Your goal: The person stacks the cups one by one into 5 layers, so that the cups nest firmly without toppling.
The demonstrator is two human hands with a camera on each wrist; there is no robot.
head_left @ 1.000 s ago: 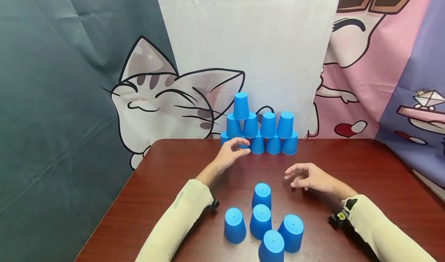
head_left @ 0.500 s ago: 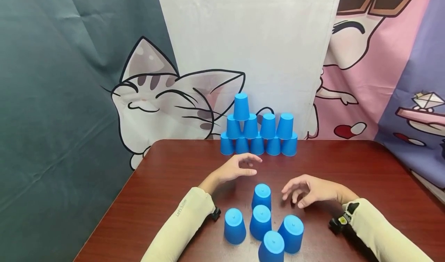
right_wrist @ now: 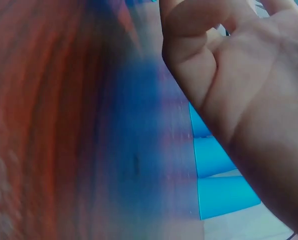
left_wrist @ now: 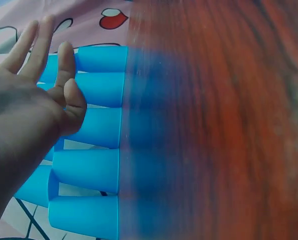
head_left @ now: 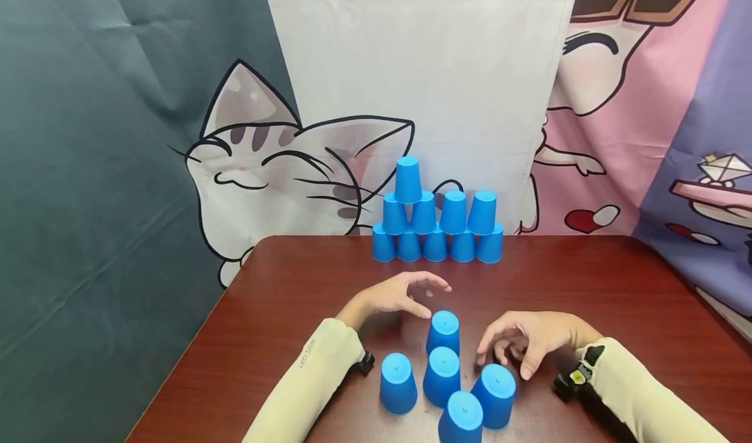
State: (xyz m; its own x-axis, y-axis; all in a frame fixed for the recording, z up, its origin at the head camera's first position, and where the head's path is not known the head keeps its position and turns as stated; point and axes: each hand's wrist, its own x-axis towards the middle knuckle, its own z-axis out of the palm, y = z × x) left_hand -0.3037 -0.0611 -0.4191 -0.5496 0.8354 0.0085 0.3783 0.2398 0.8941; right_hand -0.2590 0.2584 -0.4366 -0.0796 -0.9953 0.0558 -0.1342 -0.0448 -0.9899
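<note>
Upside-down blue plastic cups make up everything handled here. My left hand [head_left: 399, 295] hovers just behind the rearmost loose cup [head_left: 443, 333], thumb tip close to its top, holding nothing. Over on the right, my right hand [head_left: 531, 337] hangs with bent, spread fingers behind the right loose cup [head_left: 495, 396], also holding nothing. More loose cups stand nearby: a middle one [head_left: 442, 376], a left one [head_left: 398, 384] and a front one [head_left: 461, 418]. In the left wrist view, the left palm [left_wrist: 34, 100] overlaps the stacked cups [left_wrist: 89, 170].
At the table's far edge rises a cup pyramid [head_left: 435, 244]: a bottom row of several cups, a second row above, and a single cup [head_left: 408, 180] on top at the left. Behind it hangs a printed cloth [head_left: 470, 71]. The table [head_left: 282, 338] is dark reddish wood.
My left hand has drawn back from in front of the pyramid toward the loose cups. My right hand has come nearer and lower, toward the right loose cup. The cups have stayed put.
</note>
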